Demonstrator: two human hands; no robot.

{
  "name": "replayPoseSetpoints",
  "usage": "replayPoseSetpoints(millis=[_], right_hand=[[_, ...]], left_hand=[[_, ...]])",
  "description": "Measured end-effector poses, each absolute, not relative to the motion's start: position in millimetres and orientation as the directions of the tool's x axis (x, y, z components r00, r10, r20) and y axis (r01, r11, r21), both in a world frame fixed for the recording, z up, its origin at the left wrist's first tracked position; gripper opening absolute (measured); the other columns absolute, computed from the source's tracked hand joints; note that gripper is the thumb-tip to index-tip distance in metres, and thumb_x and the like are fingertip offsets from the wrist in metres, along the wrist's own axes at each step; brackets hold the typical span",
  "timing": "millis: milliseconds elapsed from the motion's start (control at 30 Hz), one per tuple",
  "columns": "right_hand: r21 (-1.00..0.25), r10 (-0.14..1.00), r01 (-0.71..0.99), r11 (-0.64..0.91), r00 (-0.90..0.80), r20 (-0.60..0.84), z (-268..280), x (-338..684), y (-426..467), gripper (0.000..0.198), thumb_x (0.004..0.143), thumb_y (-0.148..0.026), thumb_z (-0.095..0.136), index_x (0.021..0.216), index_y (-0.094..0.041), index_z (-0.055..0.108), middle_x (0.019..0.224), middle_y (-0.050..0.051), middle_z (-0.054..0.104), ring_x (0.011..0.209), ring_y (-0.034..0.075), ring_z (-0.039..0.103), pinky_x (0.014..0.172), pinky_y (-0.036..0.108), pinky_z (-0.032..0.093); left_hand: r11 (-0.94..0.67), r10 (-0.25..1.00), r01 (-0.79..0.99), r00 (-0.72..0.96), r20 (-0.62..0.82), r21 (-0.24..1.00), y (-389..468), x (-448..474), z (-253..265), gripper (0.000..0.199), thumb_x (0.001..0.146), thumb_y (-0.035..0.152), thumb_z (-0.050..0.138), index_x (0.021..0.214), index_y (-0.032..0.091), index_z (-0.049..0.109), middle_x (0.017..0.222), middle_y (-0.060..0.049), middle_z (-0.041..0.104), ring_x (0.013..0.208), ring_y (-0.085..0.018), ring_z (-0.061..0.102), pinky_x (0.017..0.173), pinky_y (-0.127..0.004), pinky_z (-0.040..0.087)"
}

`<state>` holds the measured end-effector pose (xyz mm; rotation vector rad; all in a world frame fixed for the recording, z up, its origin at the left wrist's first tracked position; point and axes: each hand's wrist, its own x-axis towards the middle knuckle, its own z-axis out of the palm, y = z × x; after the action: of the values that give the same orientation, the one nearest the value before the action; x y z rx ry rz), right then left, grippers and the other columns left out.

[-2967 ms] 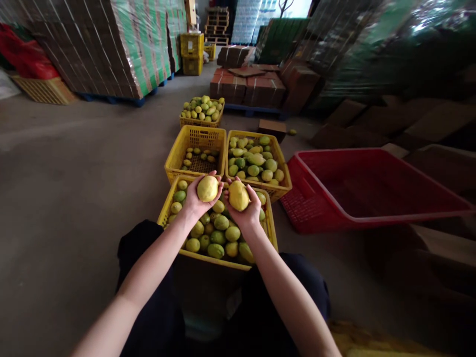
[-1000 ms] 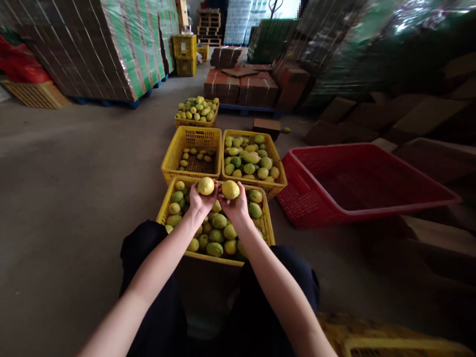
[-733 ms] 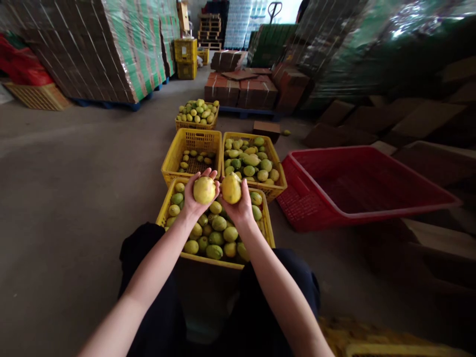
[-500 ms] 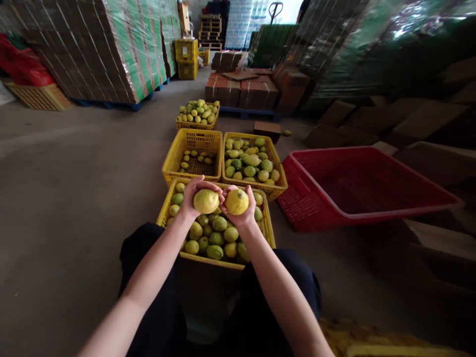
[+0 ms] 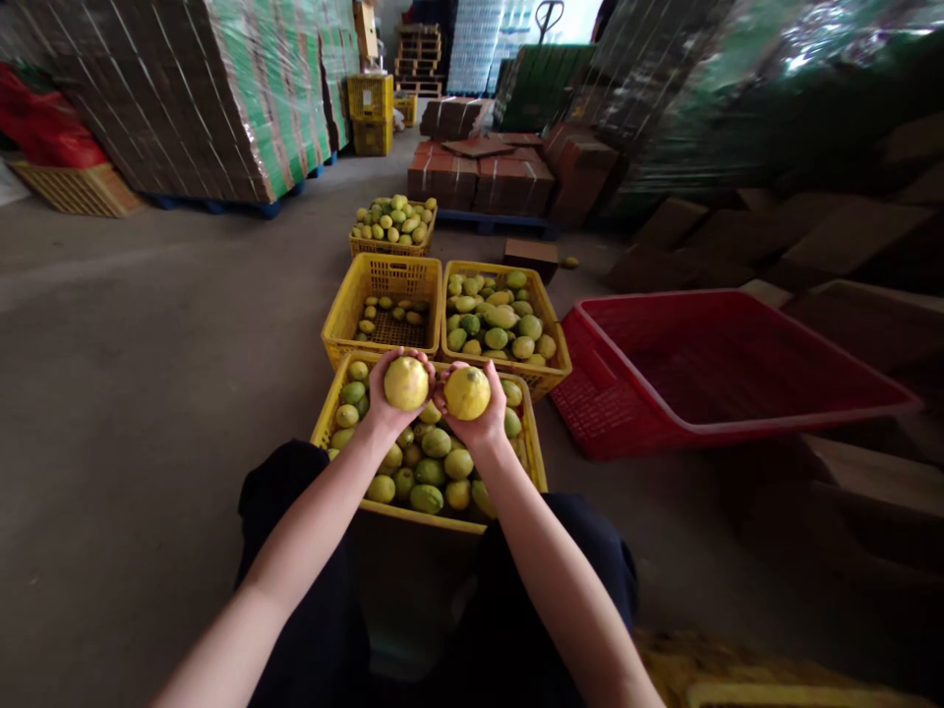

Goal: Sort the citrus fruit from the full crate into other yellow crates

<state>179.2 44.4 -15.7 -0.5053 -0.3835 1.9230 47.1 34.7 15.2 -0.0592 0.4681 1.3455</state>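
In my left hand (image 5: 382,398) lies a yellow lemon (image 5: 406,383), with the fingers curled around its far side. My right hand (image 5: 483,418) cups a second yellow lemon (image 5: 467,392), its stem end turned up. The two hands are side by side, fingertips close together, above the near yellow crate (image 5: 435,518). That crate holds many green and yellow lemons (image 5: 430,471), partly hidden by my hands and forearms.
Beyond stand a yellow crate (image 5: 338,313) with several small lemons, a fuller crate (image 5: 555,356) and a heaped crate (image 5: 390,248). At the right is a red crate (image 5: 626,413). Flattened cardboard (image 5: 848,236) and wrapped pallet stacks (image 5: 272,98) flank the floor.
The lemon in my left hand has turned and risen slightly. The lemon in my right hand has tilted, and my hands have drawn a little apart.
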Motion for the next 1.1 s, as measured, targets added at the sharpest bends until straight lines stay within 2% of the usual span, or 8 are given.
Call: replayPoseSetpoints(millis=[133,267,467,667,767,867,967,1100], right_hand=[[-0.399,0.931,-0.848,-0.348,-0.264,-0.251,-14.2,178.6,48.0,0.036,0.100,-0.051,0.056,0.095,-0.020,0.074,0.084,0.005,0.080,0.069,0.019,0.074,0.057,0.028,0.061],[-0.371,0.945,-0.889,-0.268,-0.166,-0.283,-15.8,175.8,49.3,0.039,0.101,-0.049,0.051,0.111,-0.019,0.073,0.096,0.008,0.081,0.090,0.023,0.077,0.085,0.039,0.065],[-0.367,0.948,-0.900,-0.233,-0.126,-0.292,-19.9,173.2,49.3,0.036,0.098,-0.045,0.056,0.115,-0.017,0.071,0.103,0.010,0.080,0.103,0.025,0.076,0.100,0.045,0.062],[-0.596,0.988,-0.794,-0.118,-0.032,-0.152,-31.6,171.7,52.8,0.037,0.088,-0.049,0.065,0.110,-0.020,0.073,0.112,0.009,0.079,0.122,0.030,0.070,0.110,0.051,0.055],[-0.812,0.994,-0.579,0.068,0.106,0.008,-37.5,169.3,51.0,0.048,0.084,-0.051,0.071,0.124,-0.024,0.070,0.130,0.006,0.074,0.133,0.030,0.063,0.120,0.053,0.045],[-0.944,0.954,-0.155,0.291,0.121,0.274,-43.8,167.4,46.1,0.067,0.082,-0.057,0.075,0.140,-0.027,0.062,0.151,0.009,0.060,0.146,0.032,0.051,0.128,0.055,0.033],[-0.868,0.891,0.220,0.445,-0.013,0.454,-48.9,166.3,40.9,0.079,0.082,-0.065,0.074,0.148,-0.026,0.057,0.161,0.014,0.046,0.154,0.036,0.040,0.128,0.059,0.032],[-0.659,0.792,0.460,0.594,-0.194,0.579,-48.0,166.7,34.5,0.077,0.083,-0.067,0.074,0.144,-0.021,0.060,0.167,0.020,0.034,0.157,0.043,0.032,0.126,0.066,0.031]], left_hand=[[0.121,0.923,-0.976,0.044,-0.382,0.179,40.1,52.3,-0.6,0.020,0.089,0.023,0.052,0.089,0.019,0.072,0.087,-0.006,0.078,0.093,-0.020,0.077,0.085,-0.029,0.062],[0.112,0.916,-0.960,0.000,-0.400,0.257,44.8,54.7,-8.7,0.029,0.093,0.028,0.044,0.097,0.022,0.072,0.110,-0.009,0.080,0.118,-0.025,0.073,0.090,-0.032,0.062],[0.100,0.919,-0.967,0.000,-0.393,0.235,45.7,54.8,-7.3,0.038,0.102,0.031,0.036,0.106,0.020,0.072,0.116,-0.010,0.078,0.114,-0.023,0.074,0.084,-0.029,0.063],[0.158,0.900,-0.953,0.031,-0.434,0.260,46.6,55.3,-3.9,0.038,0.103,0.024,0.040,0.124,0.018,0.072,0.118,-0.010,0.078,0.113,-0.021,0.074,0.083,-0.025,0.061],[0.151,0.910,-0.949,0.025,-0.414,0.276,47.0,59.7,-5.1,0.039,0.099,0.022,0.046,0.130,0.017,0.070,0.119,-0.009,0.079,0.119,-0.022,0.072,0.094,-0.028,0.060],[0.136,0.940,-0.952,0.036,-0.340,0.275,45.6,63.3,-10.6,0.045,0.098,0.026,0.047,0.136,0.016,0.069,0.125,-0.009,0.077,0.129,-0.024,0.068,0.106,-0.031,0.055],[0.126,0.971,-0.945,0.054,-0.235,0.302,44.1,62.5,-17.6,0.052,0.097,0.033,0.046,0.142,0.015,0.066,0.133,-0.010,0.075,0.138,-0.027,0.061,0.116,-0.037,0.048],[0.154,0.985,-0.915,0.114,-0.128,0.372,43.0,59.4,-26.0,0.056,0.096,0.040,0.048,0.145,0.018,0.064,0.138,-0.009,0.072,0.145,-0.030,0.055,0.122,-0.042,0.043]])
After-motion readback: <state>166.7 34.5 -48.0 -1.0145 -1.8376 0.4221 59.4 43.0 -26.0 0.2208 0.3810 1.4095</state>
